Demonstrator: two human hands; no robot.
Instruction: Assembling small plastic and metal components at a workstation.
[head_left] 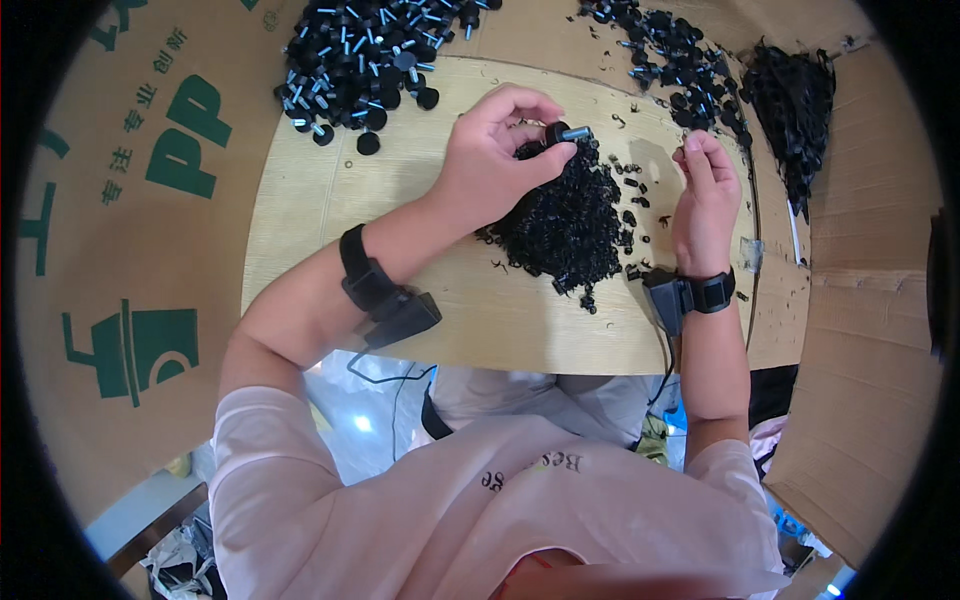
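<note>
Over the middle of the board, my left hand (495, 155) is closed on a black round-headed bolt (577, 133). Its bare metal shank points to the right, past the thumb. Right below the bolt lies a heap of small black plastic pieces (565, 225), partly covered by the hand. To the right of the heap, my right hand (708, 185) is raised with thumb and fingertips pinched together. Whatever is between those fingertips is too small to make out.
A large pile of black-headed bolts (365, 60) spreads at the far left of the wooden board (390, 300). More of them (680, 65) lie at the far right, near a bundle of black strips (795, 110). Cardboard walls (130, 240) stand on both sides.
</note>
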